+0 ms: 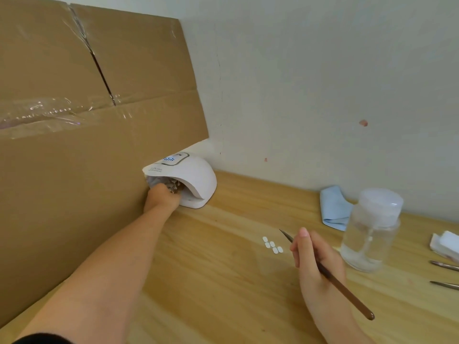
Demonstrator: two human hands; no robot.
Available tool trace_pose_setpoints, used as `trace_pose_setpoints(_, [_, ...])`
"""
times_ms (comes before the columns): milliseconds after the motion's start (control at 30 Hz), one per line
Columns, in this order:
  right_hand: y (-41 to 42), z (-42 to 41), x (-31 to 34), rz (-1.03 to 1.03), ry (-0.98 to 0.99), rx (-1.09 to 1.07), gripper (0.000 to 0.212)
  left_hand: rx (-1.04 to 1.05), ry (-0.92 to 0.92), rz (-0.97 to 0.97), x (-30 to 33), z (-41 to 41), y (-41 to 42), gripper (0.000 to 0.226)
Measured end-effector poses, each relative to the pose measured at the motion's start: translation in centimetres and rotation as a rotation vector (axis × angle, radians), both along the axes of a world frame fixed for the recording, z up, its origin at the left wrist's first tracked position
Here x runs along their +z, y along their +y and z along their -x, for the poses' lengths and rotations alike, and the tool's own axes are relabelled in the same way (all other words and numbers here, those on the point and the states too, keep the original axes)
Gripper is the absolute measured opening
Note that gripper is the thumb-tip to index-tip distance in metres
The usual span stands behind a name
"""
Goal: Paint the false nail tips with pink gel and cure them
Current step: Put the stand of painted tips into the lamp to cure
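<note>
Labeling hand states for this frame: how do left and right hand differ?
The left hand is stretched far forward, fingers hidden inside the white nail lamp; the right hand is near, fully visible. The left's grip cannot be told; the right pinches a thin brown brush above the wooden table. Both are bare.

My view: a wooden desk (pixel 223 281).
On it — white curing lamp (pixel 191 181), nail tips (pixel 272 245), clear bottle (pixel 371 232), blue cloth (pixel 334 207).
</note>
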State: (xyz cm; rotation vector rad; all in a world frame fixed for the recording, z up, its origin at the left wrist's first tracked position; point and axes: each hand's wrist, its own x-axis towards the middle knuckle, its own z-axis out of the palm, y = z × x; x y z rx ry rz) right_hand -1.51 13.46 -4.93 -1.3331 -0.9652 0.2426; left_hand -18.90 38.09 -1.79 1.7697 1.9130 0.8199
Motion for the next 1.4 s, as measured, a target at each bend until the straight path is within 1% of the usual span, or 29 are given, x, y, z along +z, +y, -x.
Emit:
trace_pose_setpoints(67, [0.0,0.0,0.1,0.007,0.006,-0.001,0.045,-0.020,-0.019,-0.002,-0.2,0.7,-0.6,0.036])
trace_pose_setpoints(167, [0.0,0.1,0.3,0.024,0.011,-0.011,0.044,-0.068,-0.024,-0.002,-0.5,1.7,-2.5,0.025])
trace_pose_setpoints(233, [-0.1,0.2,0.4,0.040,0.005,-0.013,0.042,-0.084,-0.041,-0.002,-0.8,2.7,-4.2,0.028])
trace_pose_setpoints(300, [-0.3,0.3,0.5,0.051,0.015,-0.006,0.042,-0.126,-0.047,-0.012,-0.8,3.7,-6.0,0.026])
trace_pose_setpoints(400, [-0.4,0.3,0.5,0.055,0.035,-0.024,0.044,-0.206,-0.018,-0.020,-0.6,5.0,-8.9,0.022])
trace_pose_setpoints(500, [-0.5,0.3,0.6,0.049,0.055,-0.036,0.041,-0.299,0.001,-0.009,-1.2,6.0,-12.0,0.022])
trace_pose_setpoints(633, [-0.9,0.6,0.9,-0.008,0.063,-0.068,0.038,-0.449,-0.036,0.016,-1.4,5.2,-15.2,0.021])
trace_pose_setpoints(767, [-1.2,0.6,1.3,-0.067,0.117,-0.120,0.034,-0.587,-0.001,0.020,-1.6,2.3,-17.6,0.018])
trace_pose_setpoints(900, [-1.3,0.2,1.2,-0.093,0.142,-0.134,0.040,-0.717,0.043,-0.011,-1.7,-0.6,-19.1,0.022])
trace_pose_setpoints(967, [-1.2,-0.1,1.1,-0.104,0.165,-0.148,0.041,-0.741,0.113,-0.012,-1.7,-1.4,-19.4,0.027])
trace_pose_setpoints(1033, [-1.0,-0.4,0.9,-0.105,0.183,-0.162,0.040,-0.776,0.166,0.028,-1.5,-1.7,-19.4,0.035])
trace_pose_setpoints(1100, [-0.9,-0.6,0.8,-0.104,0.209,-0.173,0.040,-0.826,0.114,0.120,-0.7,-1.4,-18.8,0.042])
trace_pose_setpoints(1167, [-0.8,-0.7,0.8,-0.105,0.229,-0.175,0.040,-0.810,-0.001,0.153,0.1,-0.7,-17.5,0.049])
trace_pose_setpoints(1200, [-0.7,-0.7,0.7,-0.106,0.234,-0.174,0.040,-0.755,-0.048,0.138,0.4,-0.2,-16.4,0.048])
trace_pose_setpoints(1233, [-0.6,-0.7,0.7,-0.105,0.235,-0.173,0.040,-0.674,-0.097,0.117,0.6,0.3,-15.1,0.041])
trace_pose_setpoints(1300, [-0.5,-0.6,0.7,-0.094,0.229,-0.169,0.040,-0.469,-0.181,0.056,0.4,1.2,-12.1,0.019])
trace_pose_setpoints(1333, [-0.5,-0.6,0.7,-0.085,0.228,-0.164,0.040,-0.386,-0.202,0.029,0.3,1.5,-10.5,0.021])
trace_pose_setpoints(1400, [-0.4,-0.5,0.6,-0.068,0.225,-0.153,0.040,-0.275,-0.216,0.038,0.1,1.7,-7.7,0.036])
